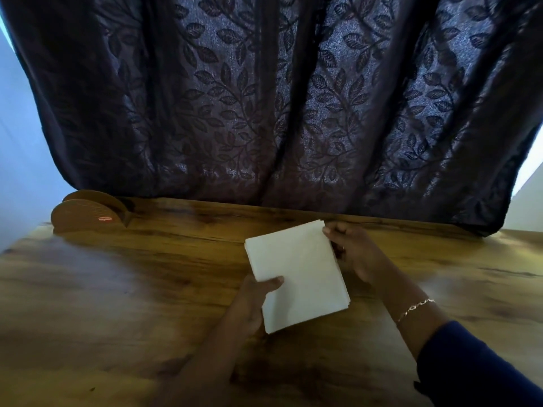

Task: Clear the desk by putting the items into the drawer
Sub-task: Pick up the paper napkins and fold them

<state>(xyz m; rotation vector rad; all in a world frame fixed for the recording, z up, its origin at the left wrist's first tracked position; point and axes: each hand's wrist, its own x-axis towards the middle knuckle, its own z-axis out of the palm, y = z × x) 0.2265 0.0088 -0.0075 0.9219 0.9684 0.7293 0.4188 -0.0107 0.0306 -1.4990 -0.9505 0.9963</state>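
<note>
Head view: at the far left, near the back edge of the wooden desk (117, 304), stands a brown holder (88, 217) made of two rounded upright plates, the front one bearing a small red label. It is well apart from everything else. Toward the middle, the left hand (252, 301) grips the near left edge of a stack of white paper napkins (296, 274), thumb (274, 282) laid across the top sheet and the other fingers hidden beneath. The stack sits over the desk's centre, turned slightly askew, its layered edges showing along the right side; whether it rests on the wood or is held just above it cannot be told. The right hand (352, 254) holds the stack's right edge, fingertips curled at the far right corner. A thin chain bracelet (415, 308) circles the right wrist, and a dark blue sleeve (476, 368) covers the forearm behind it. A dark curtain (293, 98) with a leaf pattern hangs behind the desk.
</note>
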